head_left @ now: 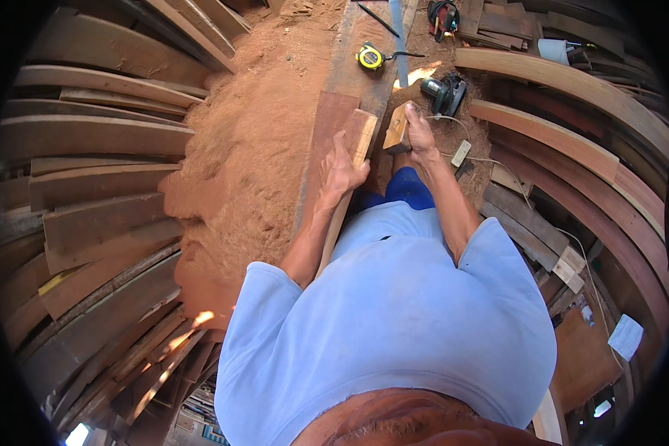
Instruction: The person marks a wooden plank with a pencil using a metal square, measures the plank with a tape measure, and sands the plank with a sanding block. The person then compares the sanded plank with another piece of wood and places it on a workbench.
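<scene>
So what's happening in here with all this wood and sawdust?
A person in a blue shirt is bent over a long plank in a wood workshop. The left hand grips a narrow board set on edge, and the right hand holds a small wooden block beside it. A tape measure and a power tool lie just beyond, with reddish sawdust piled to the left.

Reddish sawdust [253, 141] covers the floor. Stacked wooden planks [97, 186] line the left, curved boards [572, 141] the right. Sunlight patches [201, 320] fall low down.
</scene>
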A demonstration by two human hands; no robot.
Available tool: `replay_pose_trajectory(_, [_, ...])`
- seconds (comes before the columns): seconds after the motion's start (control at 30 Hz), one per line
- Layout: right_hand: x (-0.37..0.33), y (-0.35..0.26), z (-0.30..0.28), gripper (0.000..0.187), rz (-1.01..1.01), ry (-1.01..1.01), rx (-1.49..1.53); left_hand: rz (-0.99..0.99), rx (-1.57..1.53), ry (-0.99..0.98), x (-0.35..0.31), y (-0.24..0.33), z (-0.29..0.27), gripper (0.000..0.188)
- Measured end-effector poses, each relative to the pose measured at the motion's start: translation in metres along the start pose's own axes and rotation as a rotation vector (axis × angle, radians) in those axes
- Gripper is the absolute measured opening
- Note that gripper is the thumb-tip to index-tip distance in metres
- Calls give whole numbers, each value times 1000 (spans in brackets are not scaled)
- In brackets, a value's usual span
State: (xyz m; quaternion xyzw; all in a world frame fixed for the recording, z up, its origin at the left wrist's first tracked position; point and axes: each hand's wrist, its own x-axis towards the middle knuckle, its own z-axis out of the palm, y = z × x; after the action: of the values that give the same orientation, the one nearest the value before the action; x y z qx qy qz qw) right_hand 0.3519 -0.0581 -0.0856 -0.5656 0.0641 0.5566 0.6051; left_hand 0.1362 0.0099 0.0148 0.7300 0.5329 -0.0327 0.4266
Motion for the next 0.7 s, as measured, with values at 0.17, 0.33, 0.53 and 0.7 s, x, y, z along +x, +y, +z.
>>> replay_pose_trajectory(0.17, [-7, 4, 5, 37, 229, -22, 134, 68, -124, -9, -4, -3, 16, 85])
replay_pose_trajectory(0.33, [-19, -1, 13, 29, 326, -34, 127, 134, -109, 35, -11, 12, 22, 84])
replay_pose_trajectory(0.53, [-45, -49, 40, 37, 392, -39, 115, 86, -92, -6, -9, 14, 20, 86])
replay_pose_trajectory(0.7, [-35, -37, 37, 49, 373, 4, -101, 110, -76, 8, -4, 15, 19, 86])
